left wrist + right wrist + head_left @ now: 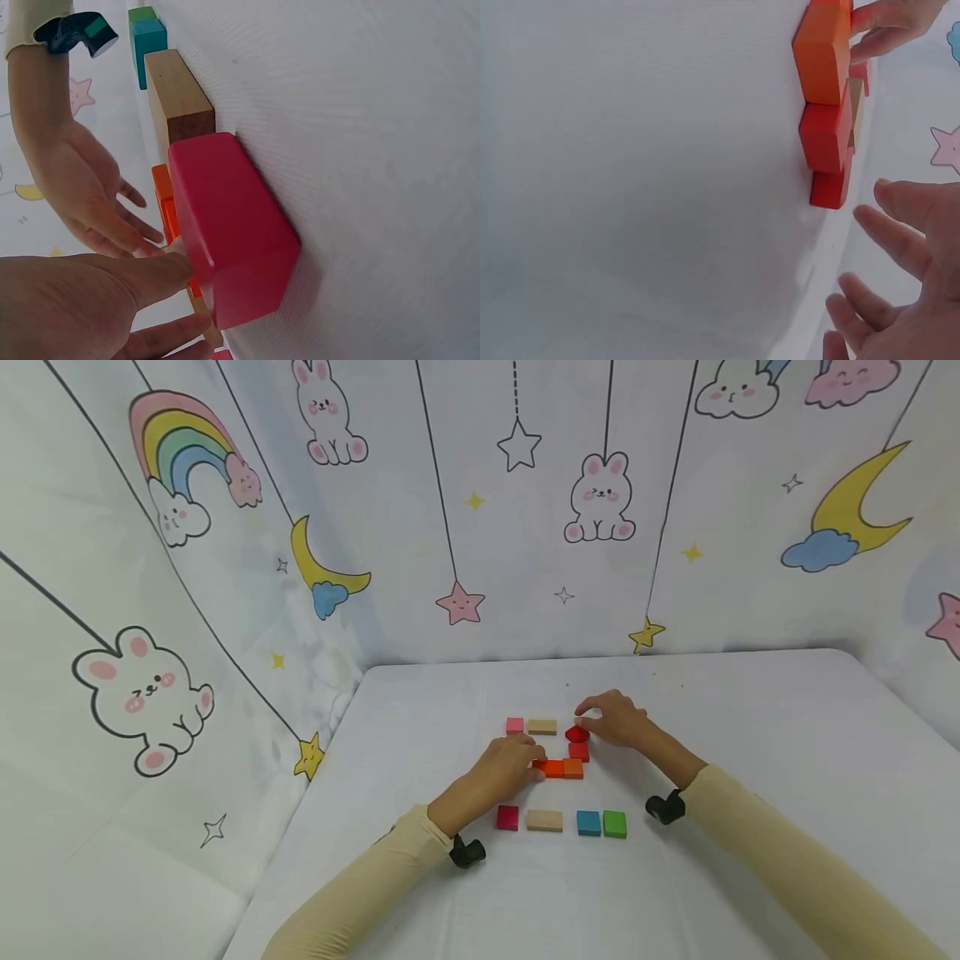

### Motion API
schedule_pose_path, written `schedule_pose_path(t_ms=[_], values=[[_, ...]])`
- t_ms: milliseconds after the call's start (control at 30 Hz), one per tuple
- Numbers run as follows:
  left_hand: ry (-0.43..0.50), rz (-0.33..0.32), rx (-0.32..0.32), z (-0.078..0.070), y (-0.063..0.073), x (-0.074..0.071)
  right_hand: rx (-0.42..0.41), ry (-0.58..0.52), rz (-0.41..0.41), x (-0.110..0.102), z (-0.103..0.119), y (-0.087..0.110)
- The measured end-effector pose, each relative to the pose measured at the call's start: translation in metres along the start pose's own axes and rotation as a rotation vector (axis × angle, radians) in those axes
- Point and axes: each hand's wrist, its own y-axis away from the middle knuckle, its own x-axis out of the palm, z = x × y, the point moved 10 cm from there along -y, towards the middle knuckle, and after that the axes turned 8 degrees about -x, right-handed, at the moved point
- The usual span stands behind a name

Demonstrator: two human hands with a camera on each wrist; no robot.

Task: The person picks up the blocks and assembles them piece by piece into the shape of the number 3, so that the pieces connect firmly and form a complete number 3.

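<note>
My left hand (512,766) pinches the left end of a red-orange block (553,768) between thumb and index finger. An orange block (573,768) sits against that block's right end. Just above stands a red square block (578,752), with a dark red angular block (577,734) behind it. Right by the angular block is my right hand (617,718), its fingers spread and holding nothing. In the right wrist view, the fingertips (885,217) of this hand show beside the red blocks with a gap between. A crimson block (232,225) looms close in the left wrist view.
Behind the left hand lie a pink block (514,725) and a plain wooden block (542,727). A front row holds the crimson block, another wooden block (544,820), a blue block (588,822) and a green block (615,824). All rest on a white-covered table (420,727).
</note>
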Motion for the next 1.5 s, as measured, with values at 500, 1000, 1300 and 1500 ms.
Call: schedule_pose_path(t_ms=[500, 1000, 1300, 1500], values=[[-0.033, -0.017, 0.031, 0.0, 0.001, -0.001, 0.002, 0.054, 0.064, 0.019, 0.031, -0.033], [-0.07, -0.023, 0.04, -0.002, 0.0, -0.001, 0.018, 0.058, 0.08, 0.026, 0.027, -0.035], [-0.052, -0.009, 0.017, -0.002, 0.001, -0.001, 0.011, 0.068, 0.095, 0.026, 0.025, -0.035], [-0.04, -0.008, 0.013, -0.002, 0.001, -0.001, 0.02, 0.055, 0.113, 0.023, 0.025, -0.031]])
